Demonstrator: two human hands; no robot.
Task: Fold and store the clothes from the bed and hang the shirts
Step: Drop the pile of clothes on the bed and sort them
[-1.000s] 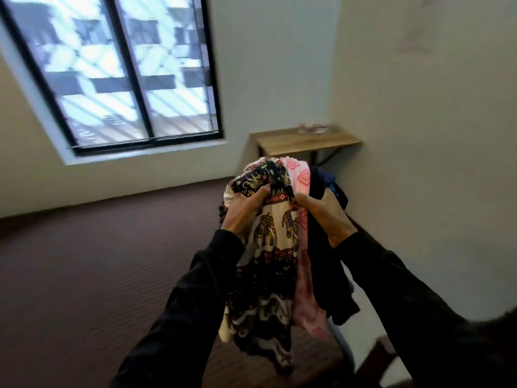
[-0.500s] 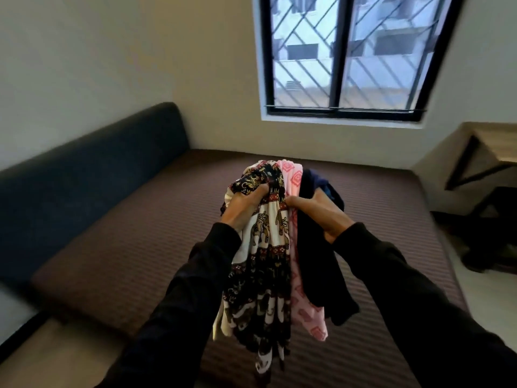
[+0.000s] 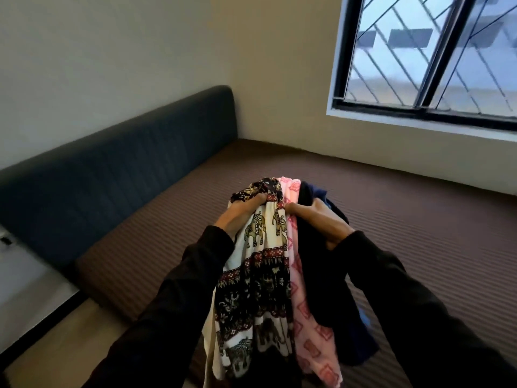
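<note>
Gripping the bundled clothes [image 3: 268,275] unchanged, both hands' [image 3: 243,212] [image 3: 319,217] grip holds; the bed [image 3: 419,225] seemingly looms nearer.

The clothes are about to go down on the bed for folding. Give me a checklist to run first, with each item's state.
1. Left hand grips the elephant-print cloth: ok.
2. Right hand grips the dark garment: ok.
3. Pink cloth held between the two: ok at the top; which hand pins it, cannot tell.
4. Bundle hangs above the bed, not the floor: ok.
5. Bare mattress ahead to lay clothes on: ok.
6. How many garments are in the bundle, and which are shirts: cannot tell.
</note>
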